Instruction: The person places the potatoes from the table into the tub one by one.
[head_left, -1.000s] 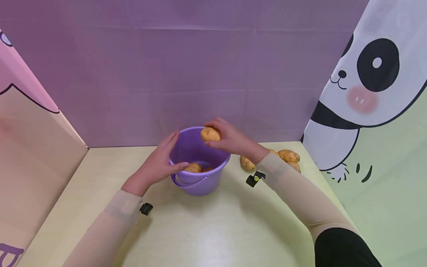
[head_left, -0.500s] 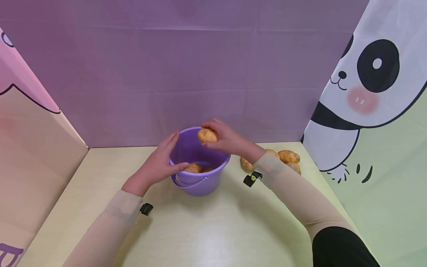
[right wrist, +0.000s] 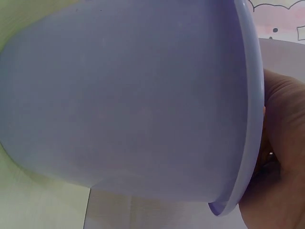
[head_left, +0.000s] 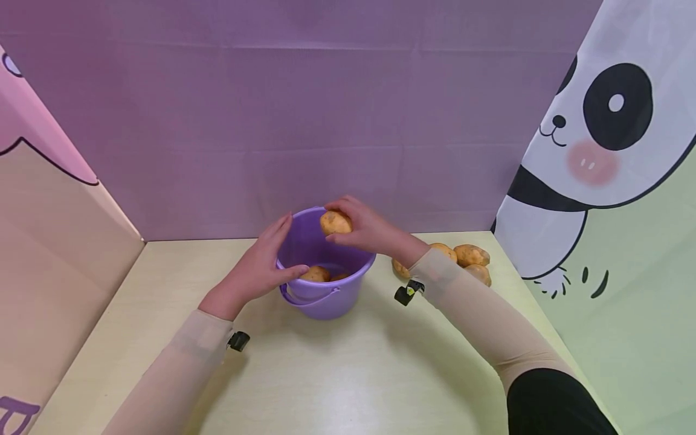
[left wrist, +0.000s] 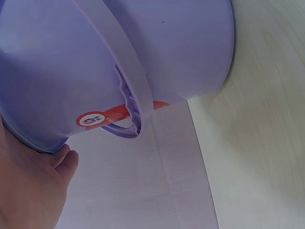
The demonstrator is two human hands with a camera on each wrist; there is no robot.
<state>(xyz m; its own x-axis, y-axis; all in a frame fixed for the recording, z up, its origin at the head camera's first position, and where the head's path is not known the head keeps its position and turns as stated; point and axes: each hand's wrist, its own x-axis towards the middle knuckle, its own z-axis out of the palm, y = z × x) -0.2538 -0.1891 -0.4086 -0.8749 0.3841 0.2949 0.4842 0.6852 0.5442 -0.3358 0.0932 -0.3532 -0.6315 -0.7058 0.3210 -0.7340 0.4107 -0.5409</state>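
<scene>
A purple bucket (head_left: pixel 326 302) with a hanging handle (left wrist: pixel 128 62) stands upright on the table, and a few potatoes (head_left: pixel 316 274) lie at its bottom. My left hand (head_left: pixel 258 269) holds the bucket's rim at the left, thumb over the near edge and fingers along the side. In the left wrist view that hand (left wrist: pixel 31 176) meets the rim at lower left. Over the bucket's mouth, my right hand (head_left: pixel 367 228) grips another potato (head_left: pixel 335 222) between thumb and fingers. In the right wrist view the bucket wall (right wrist: pixel 133 105) hides most of that potato.
Several potatoes (head_left: pixel 471 255) lie in a group on the table's right side, partly covered by my right forearm. A purple backdrop (head_left: pixel 326 121) rises behind the pale table (head_left: pixel 337 386). Printed side panels stand at left and right, the right one with a panda (head_left: pixel 603 121).
My right hand has shifted slightly left and a little down with its potato, further over the bucket's mouth. The left hand and the bucket have stayed in place.
</scene>
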